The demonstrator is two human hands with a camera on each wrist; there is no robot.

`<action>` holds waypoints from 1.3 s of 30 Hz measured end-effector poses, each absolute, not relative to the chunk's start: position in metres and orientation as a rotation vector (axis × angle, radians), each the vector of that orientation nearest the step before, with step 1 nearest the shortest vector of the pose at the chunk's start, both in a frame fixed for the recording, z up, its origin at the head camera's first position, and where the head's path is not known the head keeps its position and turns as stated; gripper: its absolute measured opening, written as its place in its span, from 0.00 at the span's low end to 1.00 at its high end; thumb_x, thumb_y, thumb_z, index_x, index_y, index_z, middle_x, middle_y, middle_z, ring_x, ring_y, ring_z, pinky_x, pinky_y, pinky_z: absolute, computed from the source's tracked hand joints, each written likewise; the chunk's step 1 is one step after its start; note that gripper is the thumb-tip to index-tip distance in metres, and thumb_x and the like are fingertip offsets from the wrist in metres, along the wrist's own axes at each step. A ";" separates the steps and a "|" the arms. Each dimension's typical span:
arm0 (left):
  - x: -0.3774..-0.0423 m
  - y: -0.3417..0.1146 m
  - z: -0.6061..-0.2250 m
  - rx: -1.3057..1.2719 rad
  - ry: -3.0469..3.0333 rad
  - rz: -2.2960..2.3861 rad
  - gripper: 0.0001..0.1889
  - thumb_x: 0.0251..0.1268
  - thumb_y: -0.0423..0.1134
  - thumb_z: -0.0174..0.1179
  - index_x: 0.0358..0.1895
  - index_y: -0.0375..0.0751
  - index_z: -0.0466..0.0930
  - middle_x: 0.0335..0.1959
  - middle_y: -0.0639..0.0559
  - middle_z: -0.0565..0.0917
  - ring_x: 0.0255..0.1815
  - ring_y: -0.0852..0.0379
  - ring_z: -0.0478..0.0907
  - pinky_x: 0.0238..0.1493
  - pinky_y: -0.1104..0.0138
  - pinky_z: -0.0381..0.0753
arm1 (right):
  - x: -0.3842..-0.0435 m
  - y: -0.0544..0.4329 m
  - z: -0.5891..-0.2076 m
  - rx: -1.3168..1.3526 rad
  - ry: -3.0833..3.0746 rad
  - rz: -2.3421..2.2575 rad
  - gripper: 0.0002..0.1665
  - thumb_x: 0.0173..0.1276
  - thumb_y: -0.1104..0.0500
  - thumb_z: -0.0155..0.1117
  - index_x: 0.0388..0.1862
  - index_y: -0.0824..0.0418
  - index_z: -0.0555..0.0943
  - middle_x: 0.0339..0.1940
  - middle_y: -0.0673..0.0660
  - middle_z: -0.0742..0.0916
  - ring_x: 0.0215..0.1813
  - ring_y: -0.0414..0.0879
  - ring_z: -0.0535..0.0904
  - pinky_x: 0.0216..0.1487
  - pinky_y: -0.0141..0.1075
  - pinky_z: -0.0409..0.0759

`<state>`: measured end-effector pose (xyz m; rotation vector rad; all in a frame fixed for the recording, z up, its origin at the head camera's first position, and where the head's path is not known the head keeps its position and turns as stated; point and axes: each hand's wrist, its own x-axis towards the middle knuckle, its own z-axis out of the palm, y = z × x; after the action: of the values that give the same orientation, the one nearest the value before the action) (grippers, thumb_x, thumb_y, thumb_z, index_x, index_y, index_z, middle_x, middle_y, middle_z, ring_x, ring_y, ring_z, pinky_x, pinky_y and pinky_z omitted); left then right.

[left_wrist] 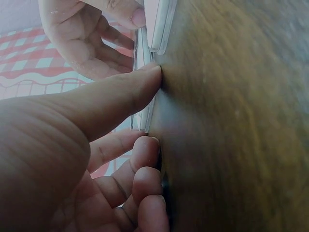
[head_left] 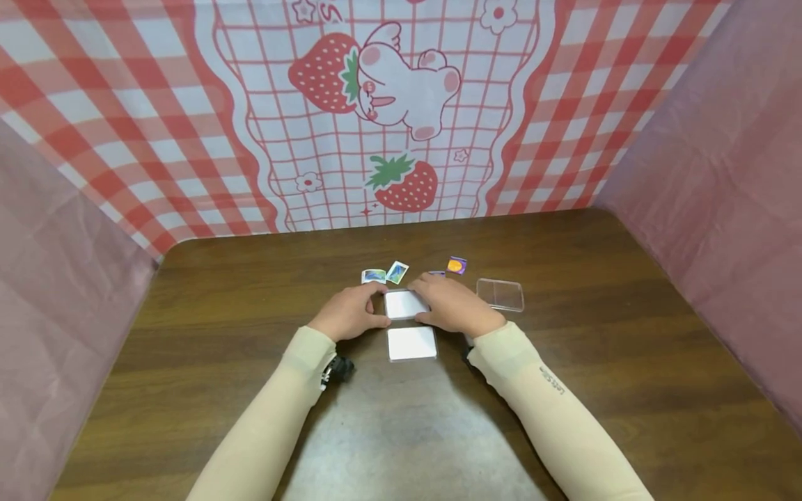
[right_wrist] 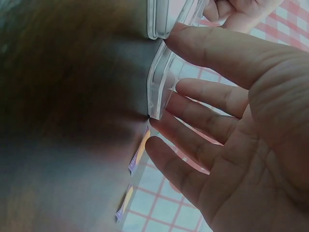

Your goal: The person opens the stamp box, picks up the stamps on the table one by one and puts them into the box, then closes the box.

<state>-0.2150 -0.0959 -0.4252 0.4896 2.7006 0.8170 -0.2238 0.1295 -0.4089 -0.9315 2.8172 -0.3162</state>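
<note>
Brown wooden tabletop [head_left: 219,299] beneath both hands [head_left: 349,313] [head_left: 456,305], half-open in a grip on opposite ends of a clear-edged white case [head_left: 404,305].

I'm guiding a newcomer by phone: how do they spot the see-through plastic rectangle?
On the brown wooden table, look right of the person's bare right hand. There lies a clear, flat plastic rectangle. Unlike the two white-topped plastic cases nearby, wood shows through it.

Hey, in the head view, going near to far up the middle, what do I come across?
Nearer white-topped case, farther white-topped case, small picture cards, strawberry-print cloth.
</note>
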 end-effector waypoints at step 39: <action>-0.213 -0.094 -0.423 0.468 2.709 0.790 0.31 0.65 0.49 0.72 0.69 0.49 0.75 0.33 0.52 0.80 0.31 0.55 0.76 0.35 0.61 0.74 | -0.223 0.131 -0.408 -0.967 2.790 -0.323 0.29 0.73 0.55 0.71 0.68 0.63 0.76 0.61 0.62 0.81 0.60 0.54 0.77 0.58 0.47 0.79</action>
<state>-0.2132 -0.0940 -0.4231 0.4678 2.7090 0.7905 -0.2232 0.1305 -0.4084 -0.9673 2.7900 -0.3230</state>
